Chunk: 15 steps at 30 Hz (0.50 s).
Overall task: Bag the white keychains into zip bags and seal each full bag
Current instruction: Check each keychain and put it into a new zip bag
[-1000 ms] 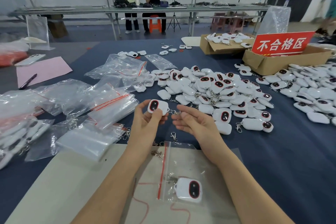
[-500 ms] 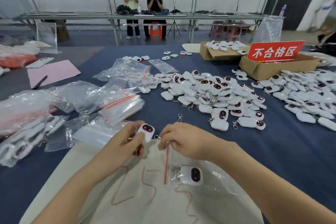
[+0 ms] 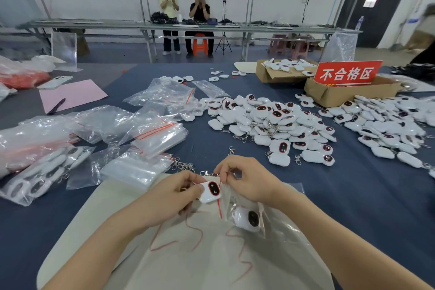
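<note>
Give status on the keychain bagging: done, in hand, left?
Done: filled bags lie at the left. In hand: left hand holds a keychain at the zip bag, whose mouth the right hand pinches; another keychain is already inside. Left: big piles of loose keychains, a stack of empty bags; mostly undone.

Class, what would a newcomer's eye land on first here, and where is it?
A heap of white keychains covers the middle of the blue table, and a red sign stands on a cardboard box at the back right. Up front, the left hand holds one keychain at the zip bag pinched by the right hand.
</note>
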{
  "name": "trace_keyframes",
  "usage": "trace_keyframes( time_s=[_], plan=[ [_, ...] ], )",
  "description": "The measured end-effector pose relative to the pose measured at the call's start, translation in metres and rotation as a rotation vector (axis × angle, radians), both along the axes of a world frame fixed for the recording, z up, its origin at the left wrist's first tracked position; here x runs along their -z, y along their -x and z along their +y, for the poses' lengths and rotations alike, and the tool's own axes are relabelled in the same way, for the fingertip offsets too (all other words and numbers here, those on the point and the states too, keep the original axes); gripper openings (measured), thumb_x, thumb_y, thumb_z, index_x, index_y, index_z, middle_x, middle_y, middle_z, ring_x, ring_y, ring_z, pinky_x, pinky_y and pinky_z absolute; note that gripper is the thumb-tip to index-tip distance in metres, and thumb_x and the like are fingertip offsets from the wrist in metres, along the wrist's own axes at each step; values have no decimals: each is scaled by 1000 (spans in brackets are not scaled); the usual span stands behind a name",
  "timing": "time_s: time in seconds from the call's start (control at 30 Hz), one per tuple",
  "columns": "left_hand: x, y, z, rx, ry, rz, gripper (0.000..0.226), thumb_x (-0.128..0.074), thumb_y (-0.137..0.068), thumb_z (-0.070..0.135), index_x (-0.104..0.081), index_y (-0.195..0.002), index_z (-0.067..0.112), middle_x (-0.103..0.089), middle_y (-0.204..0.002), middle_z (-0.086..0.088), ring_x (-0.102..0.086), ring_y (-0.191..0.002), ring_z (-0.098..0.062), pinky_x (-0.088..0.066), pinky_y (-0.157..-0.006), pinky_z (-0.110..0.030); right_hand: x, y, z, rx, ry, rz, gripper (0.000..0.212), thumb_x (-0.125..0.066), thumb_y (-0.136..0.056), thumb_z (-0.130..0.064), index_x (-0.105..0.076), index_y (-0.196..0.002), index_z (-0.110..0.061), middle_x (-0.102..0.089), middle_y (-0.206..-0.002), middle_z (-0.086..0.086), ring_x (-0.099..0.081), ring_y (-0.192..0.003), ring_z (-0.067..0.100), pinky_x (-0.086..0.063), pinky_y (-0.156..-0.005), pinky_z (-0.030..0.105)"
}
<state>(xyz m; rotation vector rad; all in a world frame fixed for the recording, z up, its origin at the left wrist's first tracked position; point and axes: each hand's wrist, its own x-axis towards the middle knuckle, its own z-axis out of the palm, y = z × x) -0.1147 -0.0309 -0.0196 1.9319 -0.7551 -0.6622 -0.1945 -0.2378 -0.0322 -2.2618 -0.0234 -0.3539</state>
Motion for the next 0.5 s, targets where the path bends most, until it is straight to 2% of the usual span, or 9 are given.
trace_keyframes(
  time_s=[0.1, 0.2, 0.3, 0.37, 0.5],
  plan=[
    [-4, 0, -2, 16, 13, 16, 14, -61, -100, 18, -70, -111, 15, -61, -65, 8, -53, -58, -13, -45, -57, -20, -2, 3, 2, -2, -37, 10, 35, -55, -87, 11, -64, -73, -20, -71, -105, 1, -64, -97, 3, -50, -88, 22],
    [-8, 8, -12, 31, 10, 19, 13, -67, -97, 18, -68, -108, 12, -62, -61, 9, -53, -54, -8, -45, -55, -19, -4, 3, 5, 1, -47, -5, 41, -56, -87, 8, -62, -71, -28, -70, -103, -3, -65, -99, 9, -51, -92, 32],
    [-7, 15, -29, -44, 11, -11, 8, -70, -94, 14, -63, -98, 11, -63, -67, 4, -54, -58, -10, -44, -55, -21, -8, 1, 10, -4, -42, -37, 44, -57, -85, 7, -60, -69, -35, -70, -99, -7, -65, -95, 7, -50, -85, 27],
    [-8, 18, -37, -32, 15, -8, 7, -60, -97, 4, -62, -93, 10, -62, -64, 3, -56, -55, -8, -45, -54, -22, -10, -1, 10, 7, -39, -36, 46, -55, -82, 6, -60, -68, -37, -70, -98, -10, -64, -94, 4, -46, -83, 18],
    [-13, 15, -38, 55, 57, 239, 23, -45, -101, -2, -65, -108, 6, -66, -62, 6, -58, -50, -14, -43, -47, -20, -9, -2, 5, 48, -75, -15, 44, -55, -84, 2, -61, -65, -37, -70, -101, -12, -64, -99, 4, -50, -89, 24]
  ],
)
